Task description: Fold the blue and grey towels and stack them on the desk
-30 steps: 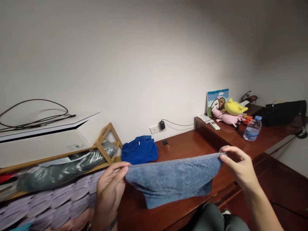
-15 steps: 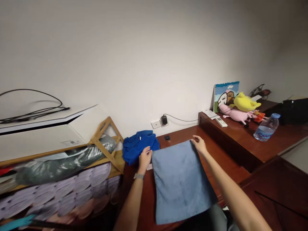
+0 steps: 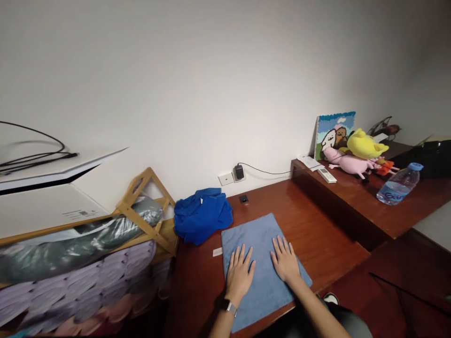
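A blue-grey square of cloth, like a cushion cover [image 3: 262, 291], lies flat on the reddish-brown wooden desk [image 3: 197, 286]. A small white tag [image 3: 217, 252] sticks out from its left edge. My left hand [image 3: 240, 274] rests palm down on the cloth's left part, fingers spread. On its right part my right hand [image 3: 284, 260] presses flat, fingers also apart. Neither hand grips anything. Just beyond the cloth, to the left, sits a crumpled bright blue garment [image 3: 202, 216].
A raised shelf [image 3: 373, 206] at right holds a water bottle [image 3: 400, 185], plush toys [image 3: 366, 143], a remote control [image 3: 327, 175] and a picture [image 3: 334, 134]. At left stands a wooden rack [image 3: 165, 237] with a white box [image 3: 66, 197]. A charger [image 3: 239, 171] is plugged into the wall.
The cloth was held up by its top corners and now lies flat on the desk. Both hands have let go of the corners and moved down onto its surface.
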`<state>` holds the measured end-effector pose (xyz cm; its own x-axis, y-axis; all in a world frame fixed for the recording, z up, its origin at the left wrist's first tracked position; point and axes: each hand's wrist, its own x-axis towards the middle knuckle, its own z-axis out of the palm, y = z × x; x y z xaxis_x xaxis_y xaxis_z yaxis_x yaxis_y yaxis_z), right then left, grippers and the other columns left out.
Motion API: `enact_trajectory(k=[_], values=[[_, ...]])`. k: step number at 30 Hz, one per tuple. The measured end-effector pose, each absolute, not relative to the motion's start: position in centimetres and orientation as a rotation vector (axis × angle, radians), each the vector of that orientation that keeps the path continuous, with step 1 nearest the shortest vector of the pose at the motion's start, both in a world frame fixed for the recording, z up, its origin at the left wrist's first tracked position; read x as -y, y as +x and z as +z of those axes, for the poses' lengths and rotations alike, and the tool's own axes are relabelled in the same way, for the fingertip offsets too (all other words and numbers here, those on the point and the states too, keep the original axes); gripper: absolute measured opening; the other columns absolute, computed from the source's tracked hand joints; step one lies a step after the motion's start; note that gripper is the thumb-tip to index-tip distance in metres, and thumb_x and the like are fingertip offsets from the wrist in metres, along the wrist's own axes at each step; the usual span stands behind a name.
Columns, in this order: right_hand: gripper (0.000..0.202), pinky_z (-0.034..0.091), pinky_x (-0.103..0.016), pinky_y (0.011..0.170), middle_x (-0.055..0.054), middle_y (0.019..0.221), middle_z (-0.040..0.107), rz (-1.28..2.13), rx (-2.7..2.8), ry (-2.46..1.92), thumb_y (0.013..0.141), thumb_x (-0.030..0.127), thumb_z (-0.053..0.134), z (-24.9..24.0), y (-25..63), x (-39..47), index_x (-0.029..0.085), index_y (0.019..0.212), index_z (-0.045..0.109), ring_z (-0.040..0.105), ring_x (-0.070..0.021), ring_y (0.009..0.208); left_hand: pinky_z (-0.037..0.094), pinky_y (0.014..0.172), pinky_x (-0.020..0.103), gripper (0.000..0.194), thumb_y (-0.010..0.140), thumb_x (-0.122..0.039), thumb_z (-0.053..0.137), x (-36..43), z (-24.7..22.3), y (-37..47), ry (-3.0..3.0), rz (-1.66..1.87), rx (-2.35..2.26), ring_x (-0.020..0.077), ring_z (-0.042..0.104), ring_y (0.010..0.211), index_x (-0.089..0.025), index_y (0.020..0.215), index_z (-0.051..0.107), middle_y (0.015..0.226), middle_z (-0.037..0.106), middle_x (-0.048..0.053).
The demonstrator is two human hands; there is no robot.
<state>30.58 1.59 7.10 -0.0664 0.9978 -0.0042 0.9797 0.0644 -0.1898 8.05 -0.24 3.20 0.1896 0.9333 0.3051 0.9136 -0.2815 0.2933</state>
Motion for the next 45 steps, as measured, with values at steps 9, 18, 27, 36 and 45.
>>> enact_trajectory(k=[9,18,27,36,45], values=[[0.070,0.015,-0.053,0.133,-0.006,0.173,0.013,0.108,2.128,-2.093,0.107,0.055,0.026,7.9,29.6,0.1,0.019,0.167,0.028,0.014,-0.0292,0.163,0.034,0.127,0.053,0.052,0.109,-0.038,0.039,2.3,3.7,6.7,2.402,0.730,-1.945,0.0288,0.036,0.157,-0.027,0.158,0.049,0.168,0.041,0.007],[0.070,0.018,-0.050,0.133,-0.010,0.171,0.022,0.179,2.335,-1.911,0.107,0.055,0.030,8.5,32.1,-1.5,0.018,0.166,0.032,0.021,-0.0270,0.161,0.044,0.116,0.058,0.058,0.103,-0.050,0.047,4.9,3.7,8.5,2.241,0.514,-2.122,0.0395,0.046,0.148,-0.024,0.154,0.056,0.160,0.051,0.016],[0.062,0.015,-0.057,0.132,-0.006,0.172,0.021,0.005,2.147,-2.062,0.106,0.040,0.029,8.4,31.5,-0.6,0.024,0.166,0.033,0.018,-0.0312,0.162,0.049,0.111,0.046,0.038,0.103,-0.027,0.045,6.0,8.3,9.8,2.409,0.701,-1.820,0.0280,0.063,0.129,-0.023,0.126,0.075,0.135,0.072,0.010],[0.067,0.018,-0.053,0.133,-0.007,0.172,0.022,0.127,2.196,-2.035,0.106,0.055,0.031,7.1,34.0,-0.3,0.023,0.165,0.035,0.019,-0.0293,0.162,0.030,0.124,0.063,0.058,0.102,-0.050,0.048,-0.2,4.2,8.0,2.270,0.511,-2.008,0.0357,0.039,0.154,-0.032,0.158,0.049,0.167,0.042,0.010],[0.062,0.013,-0.049,0.134,-0.002,0.172,0.022,0.166,2.592,-1.648,0.104,0.040,0.041,9.7,35.0,-5.0,0.032,0.164,0.032,0.018,-0.0245,0.162,0.045,0.116,0.056,0.054,0.102,-0.045,0.046,8.2,2.0,8.8,2.235,0.671,-2.162,0.0359,0.051,0.145,-0.027,0.150,0.060,0.160,0.053,0.011]])
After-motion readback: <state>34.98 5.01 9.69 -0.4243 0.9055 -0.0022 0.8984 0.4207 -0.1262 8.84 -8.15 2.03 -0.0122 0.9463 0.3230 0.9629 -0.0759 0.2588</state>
